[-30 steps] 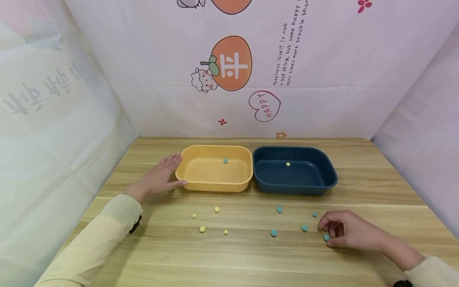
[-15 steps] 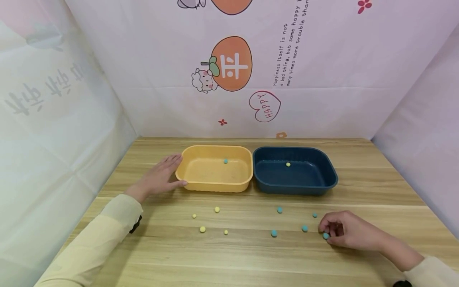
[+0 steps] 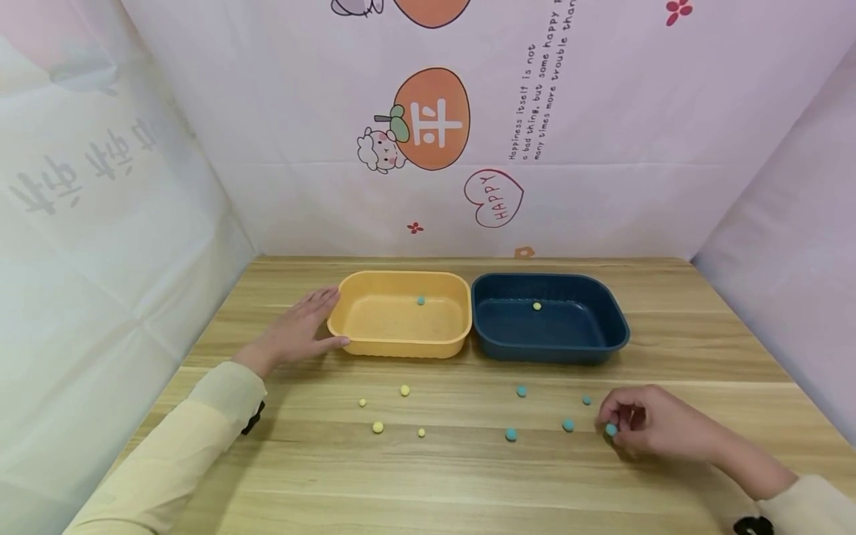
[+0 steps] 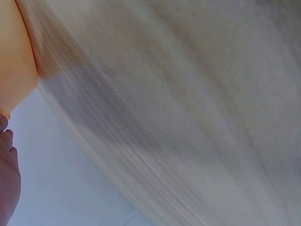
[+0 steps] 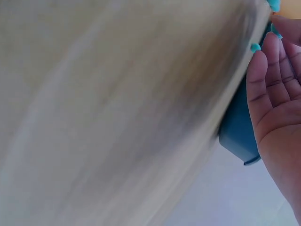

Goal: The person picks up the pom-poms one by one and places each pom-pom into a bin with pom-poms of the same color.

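Trays (image 3: 401,348) stand between scattered beads (image 3: 568,425) and printed cloth (image 3: 602,200).

Wooden table (image 3: 428,487), light brown, streaky grain. Toward the far edge, yellow tray (image 3: 401,348) on left, dark blue tray (image 3: 542,355) on right, side by side, both upright. Nearer, loose on the wood: four small yellow balls (image 3: 377,428) in front of yellow tray, mixed sizes; four teal balls (image 3: 511,435) in front of blue tray. All spaced apart, none touching.
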Demonstrator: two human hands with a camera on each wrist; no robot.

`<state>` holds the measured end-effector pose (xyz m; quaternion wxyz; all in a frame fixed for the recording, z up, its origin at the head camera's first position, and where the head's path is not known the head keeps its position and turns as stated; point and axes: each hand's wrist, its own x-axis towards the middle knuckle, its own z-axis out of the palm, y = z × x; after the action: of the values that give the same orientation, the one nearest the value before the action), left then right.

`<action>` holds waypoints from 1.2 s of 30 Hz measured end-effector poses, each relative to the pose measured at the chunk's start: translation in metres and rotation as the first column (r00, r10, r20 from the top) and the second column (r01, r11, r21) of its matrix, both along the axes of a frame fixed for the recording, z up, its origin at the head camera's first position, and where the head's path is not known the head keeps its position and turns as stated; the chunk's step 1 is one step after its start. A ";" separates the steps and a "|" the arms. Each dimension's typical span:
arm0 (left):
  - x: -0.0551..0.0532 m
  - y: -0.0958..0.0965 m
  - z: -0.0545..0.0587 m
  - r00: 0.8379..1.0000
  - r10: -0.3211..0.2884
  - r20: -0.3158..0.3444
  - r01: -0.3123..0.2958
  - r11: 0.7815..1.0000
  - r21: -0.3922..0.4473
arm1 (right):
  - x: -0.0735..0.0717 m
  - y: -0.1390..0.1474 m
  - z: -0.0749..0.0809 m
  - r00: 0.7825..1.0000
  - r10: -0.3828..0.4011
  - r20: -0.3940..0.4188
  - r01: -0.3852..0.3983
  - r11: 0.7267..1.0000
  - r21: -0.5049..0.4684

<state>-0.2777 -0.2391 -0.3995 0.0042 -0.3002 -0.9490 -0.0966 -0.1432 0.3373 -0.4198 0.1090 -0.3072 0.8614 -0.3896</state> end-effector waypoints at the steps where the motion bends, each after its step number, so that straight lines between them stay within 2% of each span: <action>1: 0.000 0.000 0.000 1.000 0.001 0.000 -0.001 1.000 0.001 | -0.001 0.000 0.002 1.000 -0.008 -0.011 0.008 1.000 0.001; 8: 0.000 0.000 0.001 1.000 0.004 -0.008 -0.004 1.000 0.006 | -0.006 -0.002 0.016 0.990 -0.015 -0.144 0.011 1.000 -0.025; 12: -0.001 0.000 0.001 1.000 0.003 -0.010 -0.003 1.000 0.010 | -0.009 -0.006 0.028 0.982 -0.024 -0.190 0.019 0.999 -0.029; 17: -0.001 0.000 0.001 1.000 0.002 -0.009 -0.002 1.000 0.004 | -0.016 -0.012 0.042 0.983 -0.046 -0.177 0.035 0.998 -0.061; 27: -0.002 0.000 -0.002 1.000 0.003 0.000 -0.003 1.000 0.001 | -0.035 -0.034 0.063 0.984 -0.004 -0.176 -0.018 0.992 -0.123; 32: -0.003 -0.001 -0.003 1.000 0.003 0.000 -0.003 1.000 0.003 | -0.048 -0.047 0.071 0.983 0.020 -0.181 -0.045 0.990 -0.137; 36: -0.003 -0.001 -0.004 1.000 0.002 -0.004 -0.002 1.000 0.007 | -0.059 -0.058 0.075 0.984 0.005 -0.178 -0.031 0.990 -0.140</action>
<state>-0.2807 -0.2402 -0.4037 0.0075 -0.2992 -0.9490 -0.0992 -0.2020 0.2798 -0.3451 0.0133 -0.3555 0.8348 -0.4202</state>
